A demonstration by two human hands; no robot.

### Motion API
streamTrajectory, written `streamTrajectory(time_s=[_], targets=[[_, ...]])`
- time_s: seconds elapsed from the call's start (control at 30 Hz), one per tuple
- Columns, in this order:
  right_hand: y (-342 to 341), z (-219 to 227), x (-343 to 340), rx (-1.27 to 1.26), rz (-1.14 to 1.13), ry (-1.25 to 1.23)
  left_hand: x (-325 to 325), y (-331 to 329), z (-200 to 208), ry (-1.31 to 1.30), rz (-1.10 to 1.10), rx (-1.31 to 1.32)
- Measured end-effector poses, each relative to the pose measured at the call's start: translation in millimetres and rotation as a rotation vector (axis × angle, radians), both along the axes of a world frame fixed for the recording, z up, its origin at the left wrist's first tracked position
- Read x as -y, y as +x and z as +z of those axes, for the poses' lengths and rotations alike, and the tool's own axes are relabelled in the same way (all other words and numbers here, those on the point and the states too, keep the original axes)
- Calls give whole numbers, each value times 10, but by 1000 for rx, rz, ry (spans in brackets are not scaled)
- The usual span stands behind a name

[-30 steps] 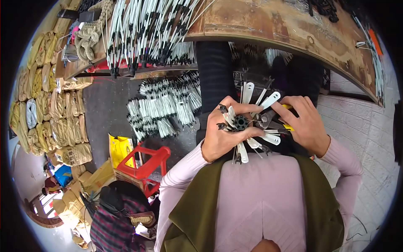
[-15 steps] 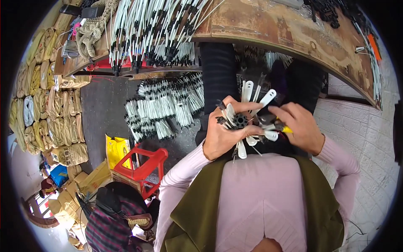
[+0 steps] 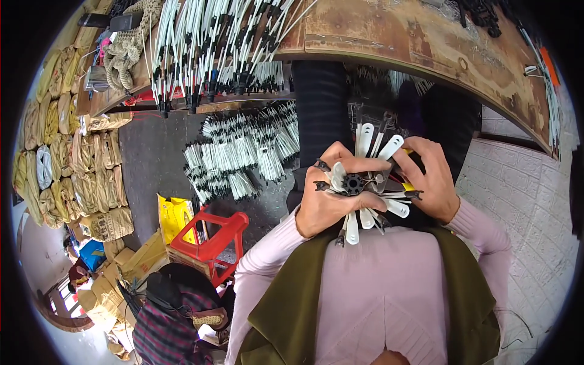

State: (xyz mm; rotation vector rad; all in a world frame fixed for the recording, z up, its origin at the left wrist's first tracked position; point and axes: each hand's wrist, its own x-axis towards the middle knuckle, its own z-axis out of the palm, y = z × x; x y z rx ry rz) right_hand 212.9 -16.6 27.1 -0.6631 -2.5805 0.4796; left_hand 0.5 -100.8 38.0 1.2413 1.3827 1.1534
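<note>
The left hand point(image 3: 328, 204) grips a black hub point(image 3: 352, 183) with white ribs point(image 3: 365, 219) fanning out from it, held close before the chest; the right hand point(image 3: 433, 179) closes on the ribs at the far side, a yellow-handled tool point(image 3: 406, 186) partly hidden under its fingers; bundles of white rods point(image 3: 240, 161) lie on the floor below the worn wooden surface point(image 3: 426, 42); a red stool point(image 3: 210, 240) stands to the left.

The hub with spokes point(image 3: 354, 184) sits between the left hand point(image 3: 325, 201) at its nine o'clock and the right hand point(image 3: 433, 179) at its three o'clock. The workbench point(image 3: 426, 42) lies at twelve o'clock, with cable bundles point(image 3: 201, 48) on it. More bundles on the floor point(image 3: 240, 158) lie at ten o'clock, the stool point(image 3: 210, 240) at eight o'clock.
</note>
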Motion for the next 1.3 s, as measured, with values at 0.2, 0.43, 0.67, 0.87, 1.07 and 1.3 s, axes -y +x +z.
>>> streamTrajectory(time_s=[0.2,0.43,0.67,0.87,1.07,1.3], targets=[[-16,-20,-42,29,-39,162,-30,-49,-11,12,-31,35],[65,627,-481,246,178,231,-107,-93,-74,-6,-115,14],[24,1138,-687,683,212,-1401,-208,-75,-71,94,-340,17],[293,591,-360,323,146,-358,-281,-63,-44,-11,-264,53],[293,756,-470,150,85,182,-307,73,-39,-103,-150,125],[284,828,-545,596,95,-1562,-342,10,-116,-46,-376,19]])
